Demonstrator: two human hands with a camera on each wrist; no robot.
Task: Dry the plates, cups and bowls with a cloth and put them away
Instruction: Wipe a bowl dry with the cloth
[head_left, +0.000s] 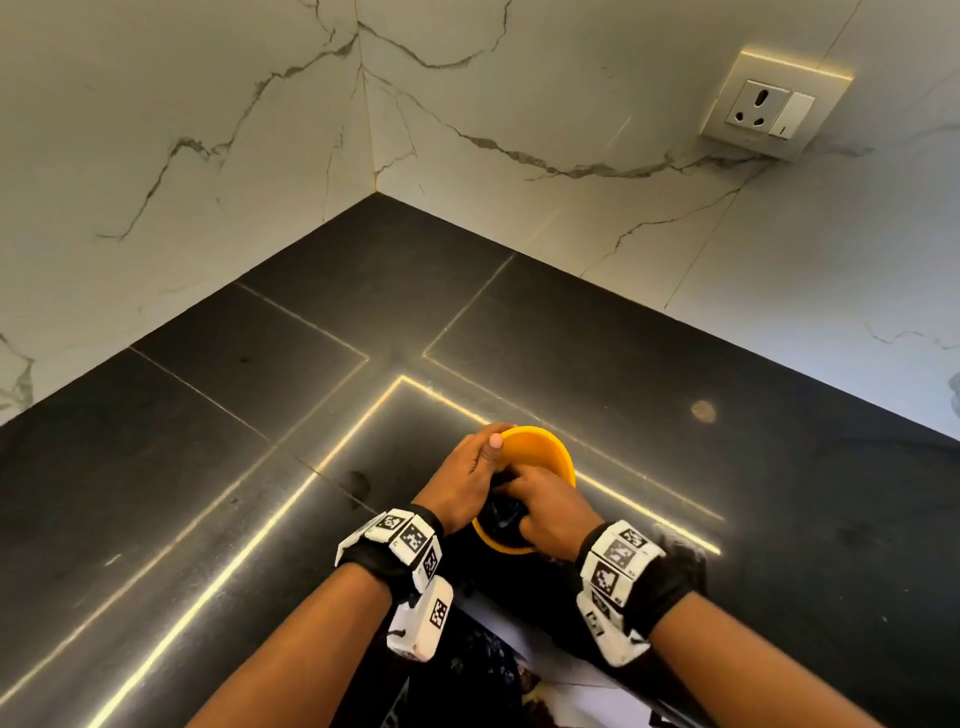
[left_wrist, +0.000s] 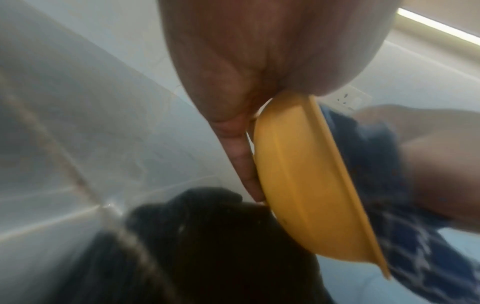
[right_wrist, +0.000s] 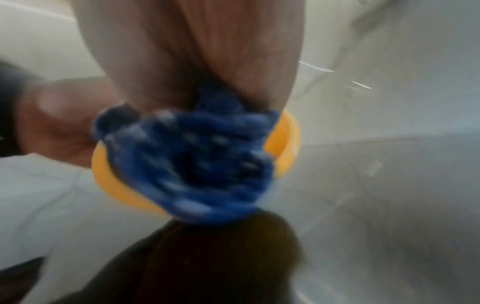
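while left hand (head_left: 465, 475) grips the bowl (head_left: 540, 454), right hand (head_left: 545, 512) presses cloth (right_wrist: 187, 164) inside.

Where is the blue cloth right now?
In the head view, low centre: the blue cloth is bunched inside the yellow bowl, pressed by the right hand.

A dark worktop (head_left: 519, 322) fills a corner between two white marble-veined walls (head_left: 156, 130), with bright light strips reflected across it. On the right wall sits a socket (head_left: 774, 101) with a switch. Above the near part of the worktop, the left hand (head_left: 467, 478) grips the rim of a yellow bowl (head_left: 540, 454), thumb on the edge. The right hand (head_left: 550, 512) presses a dark cloth (head_left: 501, 519) into the bowl. Both wrists wear black bands with white marker blocks (head_left: 410, 540).
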